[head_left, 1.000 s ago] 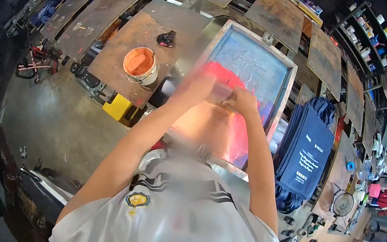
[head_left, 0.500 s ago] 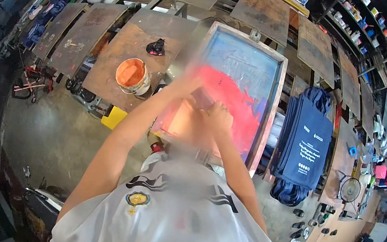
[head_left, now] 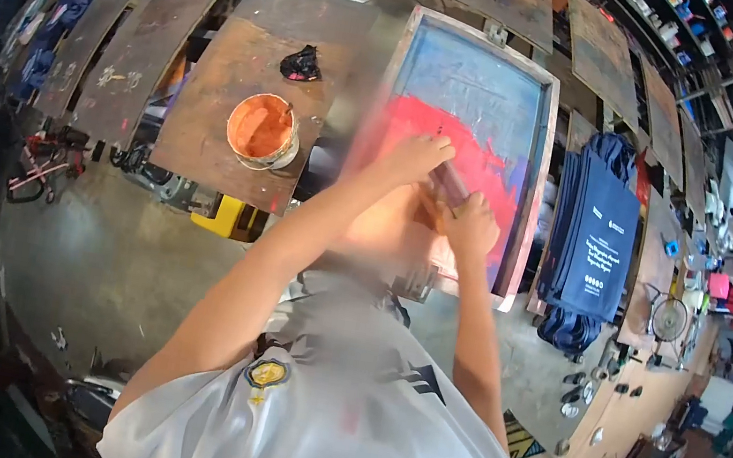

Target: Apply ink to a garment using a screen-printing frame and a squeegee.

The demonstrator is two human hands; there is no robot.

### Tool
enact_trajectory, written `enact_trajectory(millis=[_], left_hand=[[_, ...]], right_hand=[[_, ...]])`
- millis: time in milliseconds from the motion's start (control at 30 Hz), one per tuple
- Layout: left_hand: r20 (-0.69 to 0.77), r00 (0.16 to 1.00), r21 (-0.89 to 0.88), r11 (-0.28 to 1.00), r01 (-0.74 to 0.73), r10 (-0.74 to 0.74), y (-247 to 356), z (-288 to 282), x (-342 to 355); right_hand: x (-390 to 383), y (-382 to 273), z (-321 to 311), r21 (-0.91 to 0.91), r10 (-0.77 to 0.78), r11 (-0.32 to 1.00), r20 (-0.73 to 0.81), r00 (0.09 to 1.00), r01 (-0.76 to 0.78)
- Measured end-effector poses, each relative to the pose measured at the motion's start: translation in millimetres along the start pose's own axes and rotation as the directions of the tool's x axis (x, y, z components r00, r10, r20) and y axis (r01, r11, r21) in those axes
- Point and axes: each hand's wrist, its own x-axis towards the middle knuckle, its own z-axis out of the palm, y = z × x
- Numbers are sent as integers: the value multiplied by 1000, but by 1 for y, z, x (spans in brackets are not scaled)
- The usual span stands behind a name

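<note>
My left hand [head_left: 420, 158] and my right hand [head_left: 473, 228] are both closed around the handle of a squeegee [head_left: 451, 185], the left at its far end and the right at its near end. The squeegee slants over the near half of a printing screen [head_left: 538, 174] with a pale wooden frame. Beneath and around it, wet pinkish-red ink [head_left: 430, 123] covers much of the blue mesh [head_left: 474, 79]. My left forearm and a blurred strip hide the screen's near left part, and the squeegee's blade edge is out of sight.
Left of the screen, a tub of orange ink [head_left: 260, 128] and a crumpled black item [head_left: 300, 63] sit on a stained board [head_left: 219, 74]. Navy tote bags [head_left: 594, 244] lie stacked to the right. More boards [head_left: 500, 1] surround the screen; shelves [head_left: 667, 27] hold containers.
Both hands and the squeegee have moved rightward across the screen. My right forearm is more upright. The whole view has shifted, so the boards and screen sit higher in it.
</note>
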Motion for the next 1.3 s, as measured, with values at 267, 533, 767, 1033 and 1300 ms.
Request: enact_trajectory(millis=[267,533,767,1033,1300], left_hand=[[108,989,-69,993,-96,103,-29,-37,-49],[143,909,146,900,-411,392,-13,-17,17],[128,941,-4,949,-316,314,-39,-17,14],[-106,972,-106,974,200,-211,-17,-23,-81],[-157,985,122,988,94,-75,-32,-26,-37]], right_hand=[[-39,-80,6,13,162,987,-183,970,-163],[-50,-87,15,102,503,863,-254,826,-494],[-16,-57,19,110,403,914,-132,906,-390],[28,-28,11,90,-197,977,49,979,192],[57,-9,6,155,-221,966,90,971,206]])
